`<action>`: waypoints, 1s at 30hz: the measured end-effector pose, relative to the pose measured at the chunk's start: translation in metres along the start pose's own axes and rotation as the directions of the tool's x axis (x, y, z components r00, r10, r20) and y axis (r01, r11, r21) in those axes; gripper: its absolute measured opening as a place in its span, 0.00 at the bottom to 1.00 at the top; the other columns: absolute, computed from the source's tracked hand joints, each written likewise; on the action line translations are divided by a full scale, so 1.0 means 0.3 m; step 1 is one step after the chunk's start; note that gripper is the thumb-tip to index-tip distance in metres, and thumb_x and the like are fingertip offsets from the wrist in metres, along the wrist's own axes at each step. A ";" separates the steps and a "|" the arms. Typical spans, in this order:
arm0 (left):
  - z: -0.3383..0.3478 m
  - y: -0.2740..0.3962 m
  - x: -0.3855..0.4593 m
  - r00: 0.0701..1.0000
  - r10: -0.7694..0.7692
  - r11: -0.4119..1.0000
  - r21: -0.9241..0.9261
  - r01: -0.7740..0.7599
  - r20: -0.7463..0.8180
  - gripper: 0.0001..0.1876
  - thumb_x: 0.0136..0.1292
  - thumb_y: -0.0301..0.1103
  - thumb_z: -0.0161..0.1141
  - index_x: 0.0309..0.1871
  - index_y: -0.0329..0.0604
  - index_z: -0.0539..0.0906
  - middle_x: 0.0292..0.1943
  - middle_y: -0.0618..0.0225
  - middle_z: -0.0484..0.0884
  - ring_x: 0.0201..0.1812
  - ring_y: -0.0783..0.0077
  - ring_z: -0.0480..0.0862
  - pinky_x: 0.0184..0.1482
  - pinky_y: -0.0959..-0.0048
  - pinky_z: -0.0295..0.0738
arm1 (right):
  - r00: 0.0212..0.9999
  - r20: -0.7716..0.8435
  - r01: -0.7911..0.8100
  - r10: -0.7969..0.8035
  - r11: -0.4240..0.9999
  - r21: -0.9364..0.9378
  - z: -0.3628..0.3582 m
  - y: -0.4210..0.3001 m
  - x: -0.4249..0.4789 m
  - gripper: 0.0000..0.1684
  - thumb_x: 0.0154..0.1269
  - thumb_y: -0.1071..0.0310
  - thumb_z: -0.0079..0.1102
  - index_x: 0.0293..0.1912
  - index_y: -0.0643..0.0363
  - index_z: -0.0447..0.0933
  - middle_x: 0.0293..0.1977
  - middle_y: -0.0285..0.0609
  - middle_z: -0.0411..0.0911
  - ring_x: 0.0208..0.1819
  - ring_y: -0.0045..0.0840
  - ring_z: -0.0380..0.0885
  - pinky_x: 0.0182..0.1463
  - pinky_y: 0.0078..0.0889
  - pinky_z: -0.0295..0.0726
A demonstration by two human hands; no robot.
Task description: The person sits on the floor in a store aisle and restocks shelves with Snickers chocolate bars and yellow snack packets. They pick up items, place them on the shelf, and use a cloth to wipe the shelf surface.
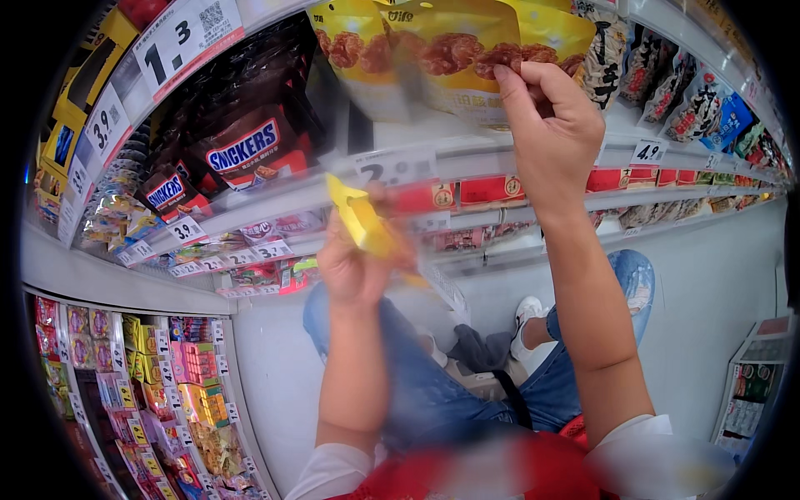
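Observation:
Yellow snack pouches with pictures of brown dried fruit stand side by side on the upper shelf. My right hand pinches the front pouch near its right side between thumb and fingers. Lower and to the left, my left hand is closed around a yellow packet, partly blurred, just before the shelf edge. A price tag behind clear plastic lies between the two hands. Left of the pouches are dark Snickers bags.
Bagged dried goods fill the shelf at the right. Lower shelves with price strips run below the hands. A candy rack stands at lower left. My knees are spread over the pale floor, with a grey cloth between them.

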State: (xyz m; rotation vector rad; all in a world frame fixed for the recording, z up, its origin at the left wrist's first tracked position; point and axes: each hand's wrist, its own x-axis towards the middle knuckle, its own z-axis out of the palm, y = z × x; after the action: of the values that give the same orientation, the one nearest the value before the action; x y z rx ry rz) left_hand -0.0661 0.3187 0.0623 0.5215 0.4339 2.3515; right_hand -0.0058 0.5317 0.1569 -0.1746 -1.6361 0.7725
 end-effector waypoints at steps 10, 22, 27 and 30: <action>0.062 -0.030 0.026 0.950 0.300 0.938 0.154 -0.310 0.083 0.44 0.65 0.51 0.63 0.78 0.43 0.55 0.75 0.53 0.60 0.77 0.51 0.57 0.76 0.43 0.52 | 0.829 0.422 0.419 -0.367 0.907 -0.035 -0.101 -0.243 -0.255 0.18 0.45 0.74 0.72 0.41 0.61 0.83 0.23 0.34 0.72 0.18 0.25 0.66 0.20 0.27 0.63; 0.176 0.034 0.005 0.982 -0.066 0.815 -0.559 0.156 0.179 0.06 0.72 0.36 0.52 0.41 0.46 0.75 0.39 0.75 0.78 0.41 0.79 0.75 0.52 0.73 0.66 | 0.675 0.614 -0.642 0.409 0.736 0.217 -0.152 -0.201 -0.493 0.26 0.63 0.65 0.67 0.59 0.59 0.75 0.48 0.44 0.77 0.43 0.28 0.78 0.46 0.29 0.79; 0.110 0.049 0.010 0.967 -0.100 0.731 -0.642 0.232 0.236 0.06 0.74 0.32 0.50 0.38 0.46 0.75 0.35 0.74 0.77 0.35 0.79 0.76 0.45 0.76 0.72 | 0.159 0.861 -0.987 0.483 0.104 0.124 -0.167 -0.209 -0.491 0.29 0.72 0.67 0.58 0.68 0.63 0.64 0.59 0.43 0.71 0.52 0.26 0.78 0.53 0.30 0.79; 0.092 0.033 0.003 0.936 -0.058 0.663 -0.688 0.295 0.346 0.10 0.77 0.41 0.45 0.46 0.47 0.73 0.38 0.70 0.75 0.44 0.71 0.72 0.53 0.73 0.69 | 0.157 0.862 -0.988 0.482 0.070 0.140 -0.157 -0.219 -0.499 0.28 0.72 0.68 0.58 0.67 0.63 0.66 0.59 0.43 0.72 0.53 0.26 0.78 0.53 0.31 0.80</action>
State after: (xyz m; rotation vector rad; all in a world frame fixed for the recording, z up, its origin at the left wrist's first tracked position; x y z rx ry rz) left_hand -0.0588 0.3168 0.0907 0.3932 -0.5830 1.9740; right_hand 0.0926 0.4217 0.0721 -0.3135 -1.5375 2.6950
